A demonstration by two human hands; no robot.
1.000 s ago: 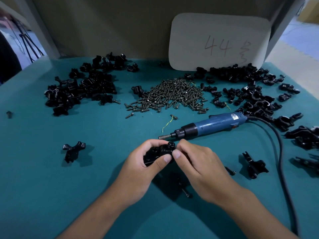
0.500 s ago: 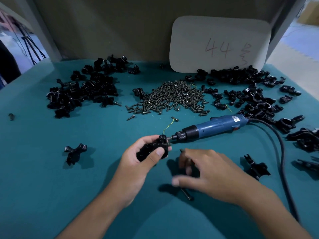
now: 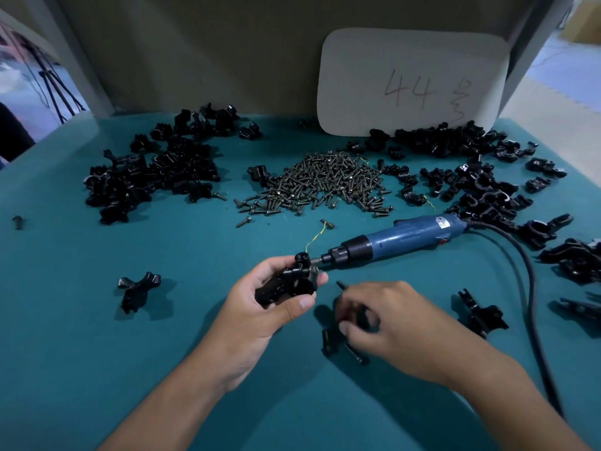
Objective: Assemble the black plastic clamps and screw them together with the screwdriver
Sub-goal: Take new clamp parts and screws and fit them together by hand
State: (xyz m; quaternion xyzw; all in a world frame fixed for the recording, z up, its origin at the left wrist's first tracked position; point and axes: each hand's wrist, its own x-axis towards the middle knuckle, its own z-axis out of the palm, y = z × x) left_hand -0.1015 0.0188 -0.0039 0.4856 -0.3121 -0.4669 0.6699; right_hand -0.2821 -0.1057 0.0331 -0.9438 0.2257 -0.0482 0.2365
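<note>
1. Head view: left hand point(image 3: 260, 307) grasps a part-built black clamp point(image 3: 289, 281), lifted just off the counter point(image 3: 97, 369), thumb across its lower edge. Clamp's knobbed top sits right at the bit of the blue screwdriver point(image 3: 400, 239), which lies untouched on the counter.
2. Right hand point(image 3: 400, 323) is low over the counter just right of the clamp, fingers curled down around small dark parts; picture is blurred there, so whether it has anything pinched I cannot tell.
3. Loose piece point(image 3: 328, 340) and a single screw point(image 3: 354, 354) lie under and beside that hand. Risk: fingertips nudge the screw and it rolls away toward the counter's near edge.
4. Risk: wrong piece picked up. Several stray clamp parts lie around, one at left point(image 3: 138, 291), one at right point(image 3: 481, 314), and they look alike.
5. Risk: clamp halves shift in the left hand while it waits. Grip looks one-handed and loose at the top; any misalignment would likely cross-thread the screw.
6. Risk: clamp bumps the screwdriver tip and rolls the tool; its cord point(image 3: 533, 304) loops along the right side, close to the right forearm, and could snag.
7. Screw pile point(image 3: 322, 183) and heaps of clamp parts at left point(image 3: 153, 170) and right point(image 3: 471, 177) sit farther back; a sweeping reach could scatter them.
8. Judgement: screwdriving not yet begun on this clamp.
</note>
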